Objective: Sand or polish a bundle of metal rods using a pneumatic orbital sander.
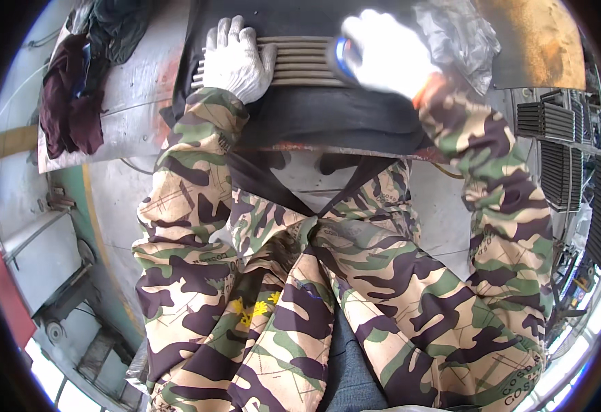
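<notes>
Head view: left hand (237, 63) is lying spread on the left end of a grate (300, 62); right hand (386, 58) is gripping a blue-edged pad (343, 56) at the other.
Work is apparently going on; what is done or left isn't showing. Black cloth (328, 117) is covering part of the table (132, 103); dark racks (559, 175) are standing at right.

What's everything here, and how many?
Long thin metal rods: several, grey, across sheet
Curved object: one, blue, over rods
Flat sheet: one, black, under rods
Crumpled plastic: one, silvery, upper right
Flat board: one, rusty, upper right
Cloths: at least two, maroon and dark, left
Metal worktable: one, grey, under sheet
Racked bars: many, dark, right
Clothing: one outfit, camouflage, lower middle
Gloved left hand: one, white, on rods
Gloved right hand: one, white, at rods
</notes>
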The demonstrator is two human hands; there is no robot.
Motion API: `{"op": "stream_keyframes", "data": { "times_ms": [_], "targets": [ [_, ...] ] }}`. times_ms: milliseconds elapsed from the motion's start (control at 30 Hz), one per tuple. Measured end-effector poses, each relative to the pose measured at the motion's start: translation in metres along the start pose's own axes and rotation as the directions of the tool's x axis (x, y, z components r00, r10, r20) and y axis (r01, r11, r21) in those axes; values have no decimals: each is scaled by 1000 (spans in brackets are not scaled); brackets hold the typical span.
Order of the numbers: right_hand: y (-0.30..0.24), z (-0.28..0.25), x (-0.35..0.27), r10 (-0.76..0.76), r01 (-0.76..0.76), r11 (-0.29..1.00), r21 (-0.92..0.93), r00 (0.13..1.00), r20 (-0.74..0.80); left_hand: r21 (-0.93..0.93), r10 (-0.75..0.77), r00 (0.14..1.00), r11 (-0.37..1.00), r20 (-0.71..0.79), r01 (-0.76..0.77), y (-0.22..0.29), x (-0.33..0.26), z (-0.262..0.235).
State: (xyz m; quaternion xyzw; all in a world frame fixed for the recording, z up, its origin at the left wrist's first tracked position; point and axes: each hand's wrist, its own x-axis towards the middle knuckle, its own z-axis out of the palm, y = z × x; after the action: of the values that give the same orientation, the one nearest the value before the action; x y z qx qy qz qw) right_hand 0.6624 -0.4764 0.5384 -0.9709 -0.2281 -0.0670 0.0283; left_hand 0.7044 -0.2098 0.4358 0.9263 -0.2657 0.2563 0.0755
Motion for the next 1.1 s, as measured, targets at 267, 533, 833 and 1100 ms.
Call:
{"op": "stream_keyframes", "data": {
  "times_ms": [267,533,833,1100],
  "targets": [
    [-2,9,35,23,-21,999,29,998,-51,31,-1,992,1000,122,-3,0,-3,-15],
    [-5,11,45,33,-30,997,70,999,-41,2,21,995,1000,95,-21,13,4,0],
    [-19,12,51,6,0,997,78,998,-70,96,36,999,995,37,-40,1,-3,-2],
    [-32,7,35,-48,53,997,50,993,-113,96,43,998,995,-36,-39,-2,7,0]
  ]
}}
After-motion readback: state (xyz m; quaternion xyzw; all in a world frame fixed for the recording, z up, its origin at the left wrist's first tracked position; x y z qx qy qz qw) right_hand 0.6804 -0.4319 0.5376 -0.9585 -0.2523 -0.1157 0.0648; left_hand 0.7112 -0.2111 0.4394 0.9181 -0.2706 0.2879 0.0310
